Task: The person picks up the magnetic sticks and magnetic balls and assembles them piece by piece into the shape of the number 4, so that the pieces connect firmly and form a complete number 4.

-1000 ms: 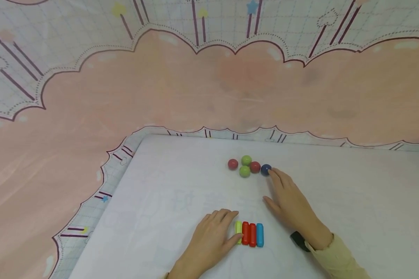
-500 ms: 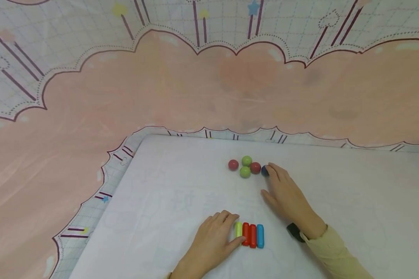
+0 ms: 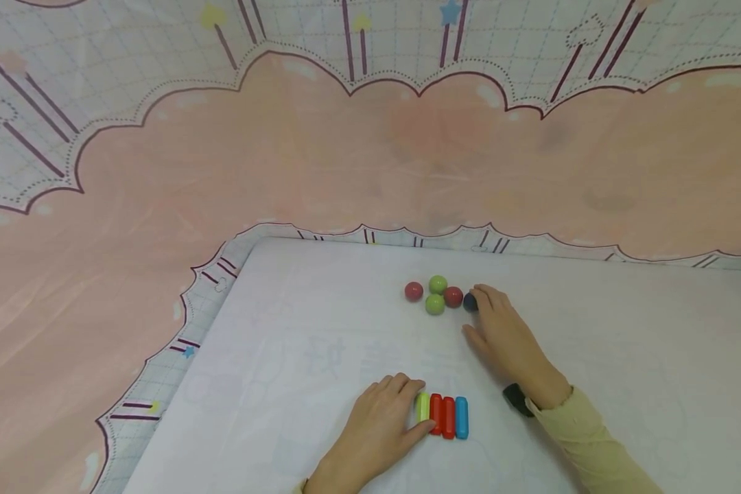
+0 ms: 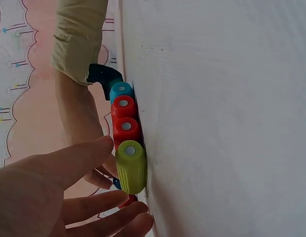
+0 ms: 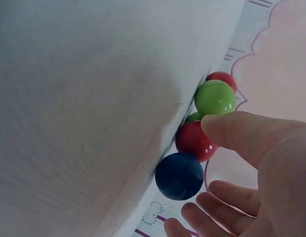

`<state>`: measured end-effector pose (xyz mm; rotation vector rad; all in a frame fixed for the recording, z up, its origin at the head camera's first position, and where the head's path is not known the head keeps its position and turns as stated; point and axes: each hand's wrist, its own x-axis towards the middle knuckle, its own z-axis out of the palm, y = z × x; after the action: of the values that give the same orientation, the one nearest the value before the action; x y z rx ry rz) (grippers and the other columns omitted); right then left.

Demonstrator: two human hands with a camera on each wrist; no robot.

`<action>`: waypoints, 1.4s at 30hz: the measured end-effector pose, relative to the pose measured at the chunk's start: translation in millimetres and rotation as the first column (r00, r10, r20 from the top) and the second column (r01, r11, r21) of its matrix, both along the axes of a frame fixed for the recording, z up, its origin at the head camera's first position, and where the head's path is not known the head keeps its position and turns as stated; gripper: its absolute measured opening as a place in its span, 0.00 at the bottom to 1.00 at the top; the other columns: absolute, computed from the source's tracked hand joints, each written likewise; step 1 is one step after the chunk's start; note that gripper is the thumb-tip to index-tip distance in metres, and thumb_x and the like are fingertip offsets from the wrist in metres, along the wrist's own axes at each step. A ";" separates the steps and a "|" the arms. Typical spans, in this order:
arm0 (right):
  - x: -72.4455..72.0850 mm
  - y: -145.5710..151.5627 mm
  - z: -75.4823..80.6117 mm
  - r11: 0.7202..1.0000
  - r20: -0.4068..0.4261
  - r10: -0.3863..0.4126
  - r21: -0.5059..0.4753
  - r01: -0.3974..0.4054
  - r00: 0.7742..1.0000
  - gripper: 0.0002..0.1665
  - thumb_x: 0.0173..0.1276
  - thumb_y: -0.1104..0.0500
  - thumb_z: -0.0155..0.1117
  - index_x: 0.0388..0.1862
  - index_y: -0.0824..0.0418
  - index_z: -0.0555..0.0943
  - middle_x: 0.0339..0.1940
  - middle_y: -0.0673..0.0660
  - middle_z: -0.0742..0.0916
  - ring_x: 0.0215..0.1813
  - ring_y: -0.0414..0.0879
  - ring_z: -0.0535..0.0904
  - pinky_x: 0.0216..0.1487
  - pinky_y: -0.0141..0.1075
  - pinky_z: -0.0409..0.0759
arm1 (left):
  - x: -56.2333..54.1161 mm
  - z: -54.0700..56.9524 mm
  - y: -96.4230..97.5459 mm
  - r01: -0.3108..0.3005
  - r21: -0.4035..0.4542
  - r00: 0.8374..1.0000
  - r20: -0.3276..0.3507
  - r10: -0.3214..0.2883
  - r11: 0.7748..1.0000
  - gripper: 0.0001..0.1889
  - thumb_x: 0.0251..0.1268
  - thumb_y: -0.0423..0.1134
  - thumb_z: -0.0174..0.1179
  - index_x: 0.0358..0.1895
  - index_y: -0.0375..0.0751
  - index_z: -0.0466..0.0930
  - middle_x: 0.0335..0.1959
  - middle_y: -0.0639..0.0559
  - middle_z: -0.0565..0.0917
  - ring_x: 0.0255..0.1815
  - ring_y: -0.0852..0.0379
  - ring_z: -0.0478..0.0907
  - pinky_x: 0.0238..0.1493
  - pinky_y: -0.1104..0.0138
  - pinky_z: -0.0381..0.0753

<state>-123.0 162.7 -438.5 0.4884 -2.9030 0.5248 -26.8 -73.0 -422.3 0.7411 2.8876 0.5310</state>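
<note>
Blue ball (image 5: 179, 176) on white tabletop (image 3: 253, 384); peach-and-white backdrop (image 3: 321, 158) beyond.

A glossy dark blue ball (image 3: 469, 302) is sitting at the fingertips of the right hand (image 3: 506, 336), partly hidden by them. Just left of it, farther from that hand, a red ball (image 3: 453, 297) is resting; two green balls (image 3: 435, 304) are lying beyond, and another red ball (image 3: 414, 291) is sitting farthest from the hand. A ribbed yellow-green stick (image 3: 422, 406) is lying between thumb and fingers of the left hand (image 3: 377, 425). Right of that hand, two red sticks (image 3: 449, 417) and a blue stick (image 3: 462, 418) are continuing the row, side by side.
</note>
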 end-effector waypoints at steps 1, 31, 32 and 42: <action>-1.2 0.0 0.0 1.000 0.001 -0.003 -0.001 0.003 1.000 0.38 0.66 0.58 0.69 0.69 0.75 0.65 0.68 0.71 0.72 0.69 0.63 0.68 0.69 0.55 0.69 | -0.2 -0.1 0.1 0.001 -0.001 1.000 -0.001 -0.001 1.000 0.26 0.61 0.56 0.68 0.57 0.45 0.80 0.47 0.55 0.82 0.44 0.60 0.76 0.50 0.65 0.80; -16.7 4.4 -0.7 0.999 0.003 -0.021 -0.049 0.021 1.000 0.24 0.68 0.68 0.62 0.61 0.72 0.71 0.59 0.67 0.77 0.60 0.62 0.72 0.63 0.53 0.75 | -2.0 -2.8 -0.1 -0.006 0.001 1.000 0.021 0.005 1.000 0.21 0.61 0.55 0.68 0.52 0.47 0.83 0.42 0.57 0.81 0.42 0.62 0.75 0.48 0.67 0.80; -17.0 4.8 -0.3 0.999 0.003 -0.021 -0.049 0.021 1.000 0.24 0.67 0.68 0.62 0.60 0.72 0.71 0.59 0.67 0.77 0.60 0.62 0.72 0.63 0.53 0.75 | -2.1 -2.6 0.1 -0.006 0.000 1.000 0.023 0.006 1.000 0.21 0.61 0.55 0.69 0.52 0.47 0.83 0.42 0.57 0.81 0.41 0.62 0.75 0.47 0.68 0.80; -22.2 5.4 0.0 0.997 0.031 -0.041 -0.065 0.043 0.999 0.22 0.69 0.67 0.61 0.60 0.71 0.73 0.58 0.67 0.78 0.60 0.61 0.72 0.62 0.55 0.75 | -2.7 -0.8 0.8 -0.013 0.011 0.999 0.045 0.012 1.000 0.22 0.59 0.53 0.71 0.53 0.47 0.83 0.42 0.57 0.82 0.40 0.63 0.76 0.44 0.71 0.82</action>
<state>-145.2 168.1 -438.4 0.4134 -2.9063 0.6250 -29.5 -72.3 -423.1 0.7041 2.8518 0.5591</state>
